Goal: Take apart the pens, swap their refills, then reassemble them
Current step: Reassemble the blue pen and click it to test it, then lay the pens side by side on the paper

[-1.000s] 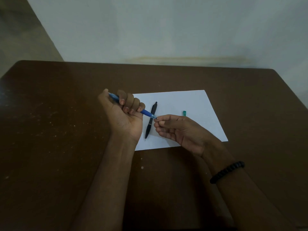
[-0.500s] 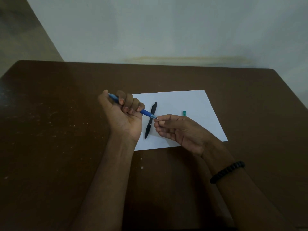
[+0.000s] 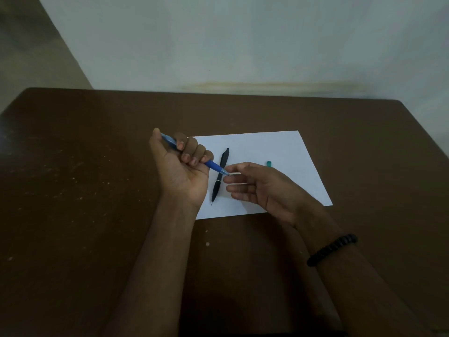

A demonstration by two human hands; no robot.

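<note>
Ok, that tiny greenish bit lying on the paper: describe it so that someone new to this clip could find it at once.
Start from the brown table and its one white sheet of paper. On the sheet, right of the black pen and just beyond the right hand, lies the small teal piece. It alone is teal and stubby, far shorter than either pen.

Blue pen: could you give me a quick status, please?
Left hand fisted on blue pen. Right hand fingers at its tip. Black pen whole, on paper. Nothing in the way.
</note>
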